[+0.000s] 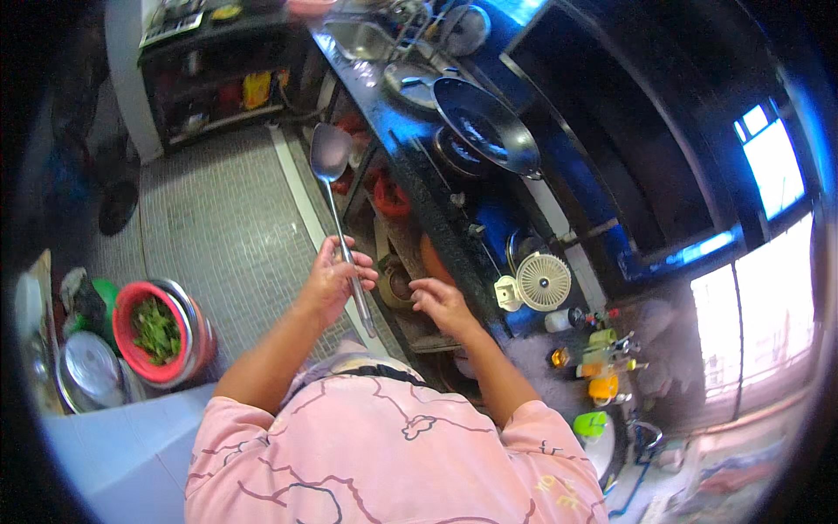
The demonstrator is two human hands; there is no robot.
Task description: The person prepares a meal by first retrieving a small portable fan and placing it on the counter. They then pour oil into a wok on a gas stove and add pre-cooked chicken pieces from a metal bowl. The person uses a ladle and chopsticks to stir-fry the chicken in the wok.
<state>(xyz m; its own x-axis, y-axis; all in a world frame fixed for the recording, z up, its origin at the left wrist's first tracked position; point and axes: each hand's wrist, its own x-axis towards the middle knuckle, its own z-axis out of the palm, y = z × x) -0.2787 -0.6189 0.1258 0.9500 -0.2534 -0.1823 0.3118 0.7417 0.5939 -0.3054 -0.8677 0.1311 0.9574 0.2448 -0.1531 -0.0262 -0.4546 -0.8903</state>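
A metal wok spatula (330,154) points away from me, its wide blade up and its handle across my palm. My left hand (340,268) grips that handle. To the right of it, my right hand (442,302) hangs in front of the counter edge, fingers loosely curled and apart, with nothing in them. On the stove (452,196) at the right, a dark wok (484,128) sits tilted over the far burner. Its inside looks dark and shiny, with no food that I can make out.
A small white fan (543,281) stands on the counter's near end, beside several condiment bottles (602,363). Left, a red basket (124,327) of green leaves rests in a metal bowl. At the far end are a sink (360,40) and a pan lid (466,31). Tiled floor (216,216) lies ahead.
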